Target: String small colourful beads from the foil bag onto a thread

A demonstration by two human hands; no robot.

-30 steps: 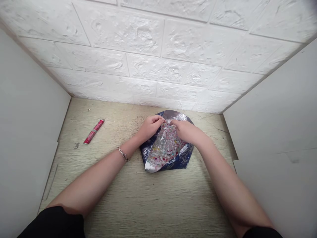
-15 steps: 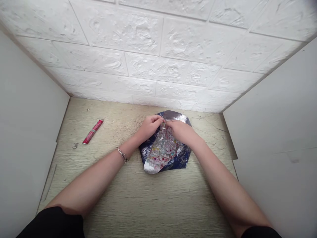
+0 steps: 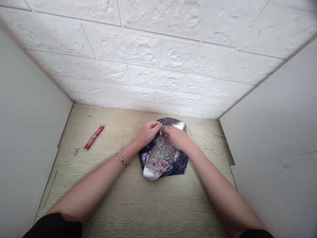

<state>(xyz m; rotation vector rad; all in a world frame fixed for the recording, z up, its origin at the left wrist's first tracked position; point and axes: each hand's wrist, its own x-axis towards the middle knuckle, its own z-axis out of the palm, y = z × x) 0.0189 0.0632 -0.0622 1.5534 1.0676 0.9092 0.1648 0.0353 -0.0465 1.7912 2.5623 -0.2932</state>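
Observation:
Many small coloured beads [image 3: 160, 155] lie on a shiny silver and dark blue sheet [image 3: 180, 163] on the table. Over the far end of the beads, my left hand [image 3: 150, 132] is closed with thumb and forefinger pinched together. My right hand [image 3: 177, 136] meets it from the other side, its fingers curled and touching or nearly touching the left fingertips. Whatever the fingertips hold is too small to make out. A silver chain bracelet [image 3: 122, 160] circles my left wrist.
A red tube-like packet [image 3: 94, 137] lies on the table at left, with a small silvery item [image 3: 76, 151] beside it and another tiny piece [image 3: 89, 115] farther back. Loose threads [image 3: 210, 140] lie at right. White brick-patterned wall behind; pale panels both sides.
The camera view has shifted, so everything sits slightly lower. Both hands stay together over the beads, with the right fingers moved a little closer to the left ones.

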